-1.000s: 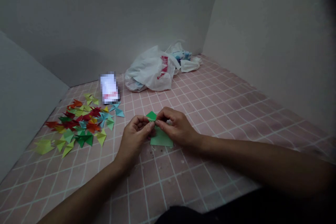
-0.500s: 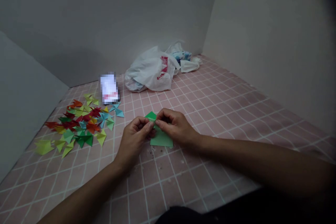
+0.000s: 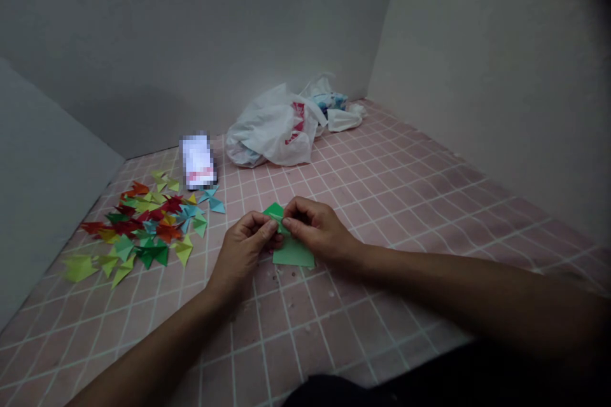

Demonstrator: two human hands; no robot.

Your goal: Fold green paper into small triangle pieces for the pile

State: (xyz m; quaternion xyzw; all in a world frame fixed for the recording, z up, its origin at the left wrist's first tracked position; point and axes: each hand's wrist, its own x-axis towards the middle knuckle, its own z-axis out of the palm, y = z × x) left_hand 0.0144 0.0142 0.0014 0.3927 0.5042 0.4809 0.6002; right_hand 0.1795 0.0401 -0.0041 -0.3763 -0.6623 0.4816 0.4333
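A piece of green origami paper with folds in it is between my two hands, over the pink checked surface. My left hand pinches its left side between thumb and fingers. From the right, my right hand pinches the paper near its upper middle, thumb and forefinger close to the left thumb. A darker green corner sticks up beyond the fingertips, while a paler flat part hangs toward me. The fingers cover the folds in the middle.
Several folded paper pieces in red, orange, yellow, green and blue lie in a heap at left. Behind them a lit phone, blurred out, leans upright. A white plastic bag and another bundle rest by the back wall.
Almost nothing differs. Both hands keep their pinch on the green paper in the same place, with only a tiny shift of the fingers.
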